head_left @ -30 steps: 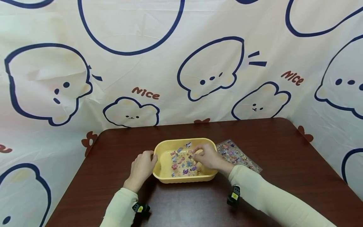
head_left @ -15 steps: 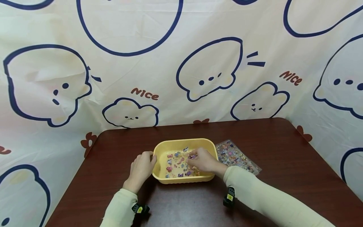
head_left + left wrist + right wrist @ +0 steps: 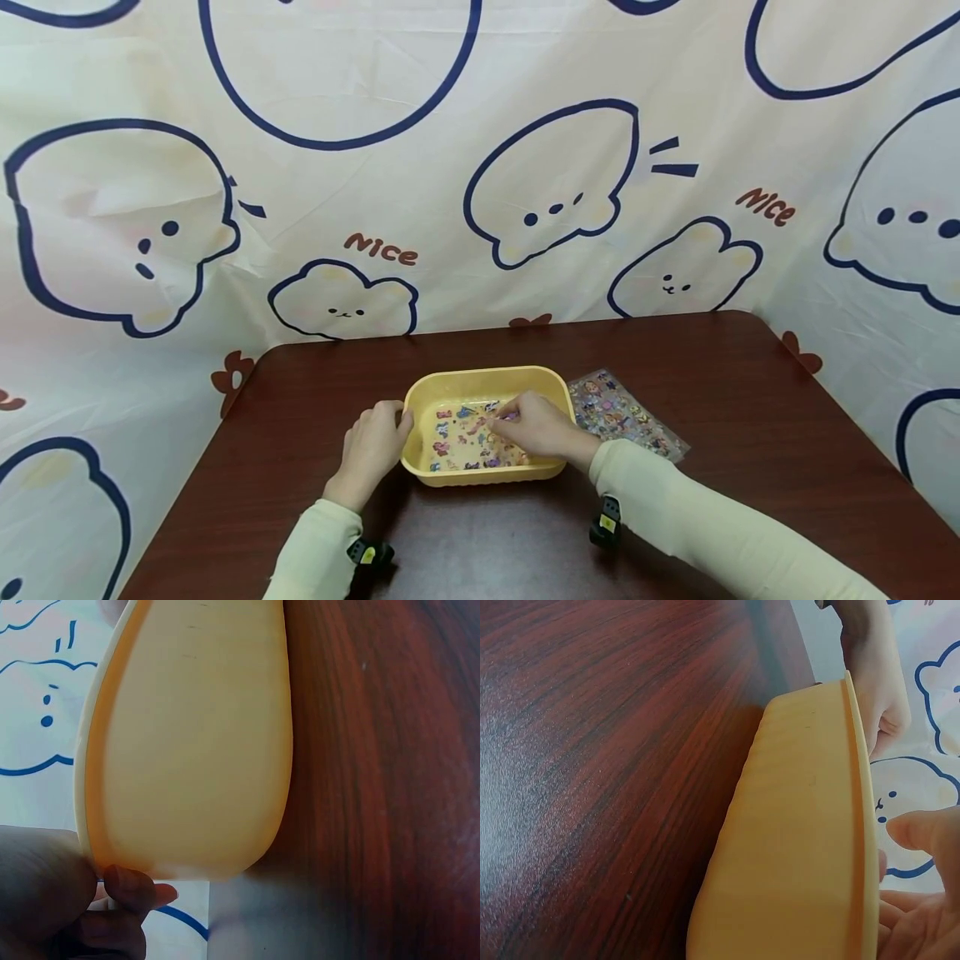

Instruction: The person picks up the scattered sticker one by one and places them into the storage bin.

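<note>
A yellow plastic basin (image 3: pixel 450 381) stands on the brown table. My left hand (image 3: pixel 377 442) grips its left rim, and in the left wrist view the fingers (image 3: pixel 129 887) curl at the basin's lower corner. Inside lies a clear sticker sheet (image 3: pixel 461 442) covered with small pink, blue and purple figures. My right hand (image 3: pixel 542 427) reaches over the basin's right side and pinches the sheet near its right part. From the right wrist, the thumb (image 3: pixel 911 829) shows above the rim, while the basin wall (image 3: pixel 795 825) hides the sheet and most fingertips.
Another sticker sheet (image 3: pixel 626 417), in a clear sleeve, lies flat just right of the basin, partly behind my right wrist. A cloth backdrop (image 3: pixel 450 183) with cartoon drawings hangs behind the table (image 3: pixel 480 542).
My right hand has moved slightly left and nearer to me, bringing the sticker sheet left and lower in the basin. The left hand has stayed at the rim.
</note>
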Motion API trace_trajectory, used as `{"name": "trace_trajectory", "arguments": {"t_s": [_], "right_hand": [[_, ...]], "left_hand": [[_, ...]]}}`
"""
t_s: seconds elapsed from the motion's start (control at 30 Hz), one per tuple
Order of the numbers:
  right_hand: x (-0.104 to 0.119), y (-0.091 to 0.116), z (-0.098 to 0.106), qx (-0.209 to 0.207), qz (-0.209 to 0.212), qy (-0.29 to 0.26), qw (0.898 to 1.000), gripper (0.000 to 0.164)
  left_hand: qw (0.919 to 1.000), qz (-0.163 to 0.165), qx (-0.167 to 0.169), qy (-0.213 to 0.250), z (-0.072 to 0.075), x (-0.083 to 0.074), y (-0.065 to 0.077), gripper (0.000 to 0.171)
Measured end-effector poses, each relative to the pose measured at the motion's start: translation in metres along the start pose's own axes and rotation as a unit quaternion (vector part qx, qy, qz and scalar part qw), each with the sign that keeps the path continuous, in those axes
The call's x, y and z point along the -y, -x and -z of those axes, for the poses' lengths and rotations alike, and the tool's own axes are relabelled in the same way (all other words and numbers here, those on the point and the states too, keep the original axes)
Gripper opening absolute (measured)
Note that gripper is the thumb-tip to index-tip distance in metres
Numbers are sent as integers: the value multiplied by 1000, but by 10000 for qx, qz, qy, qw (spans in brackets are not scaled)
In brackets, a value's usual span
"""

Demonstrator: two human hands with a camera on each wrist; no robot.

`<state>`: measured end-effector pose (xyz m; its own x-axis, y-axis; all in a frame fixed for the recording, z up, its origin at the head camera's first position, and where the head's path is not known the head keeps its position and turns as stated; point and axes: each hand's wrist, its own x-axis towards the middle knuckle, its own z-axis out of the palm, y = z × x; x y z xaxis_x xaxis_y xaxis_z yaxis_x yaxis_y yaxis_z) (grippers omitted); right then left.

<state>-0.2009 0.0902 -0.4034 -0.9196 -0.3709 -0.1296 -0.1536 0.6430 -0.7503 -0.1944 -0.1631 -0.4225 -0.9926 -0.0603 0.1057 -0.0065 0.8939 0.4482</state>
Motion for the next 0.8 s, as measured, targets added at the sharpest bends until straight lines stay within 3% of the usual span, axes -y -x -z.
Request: {"name": "trace_trajectory", "arguments": {"t_s": [0.53,0.8], "right_hand": [[0,5,3,-113,-103,-22,9999,30],[-1,7,4,-358,226,273,9987,23]], "left_hand": [[10000,-28,-18,31,-1,1,0,33],[10000,5,-35,52,-1,1,1,35]]}}
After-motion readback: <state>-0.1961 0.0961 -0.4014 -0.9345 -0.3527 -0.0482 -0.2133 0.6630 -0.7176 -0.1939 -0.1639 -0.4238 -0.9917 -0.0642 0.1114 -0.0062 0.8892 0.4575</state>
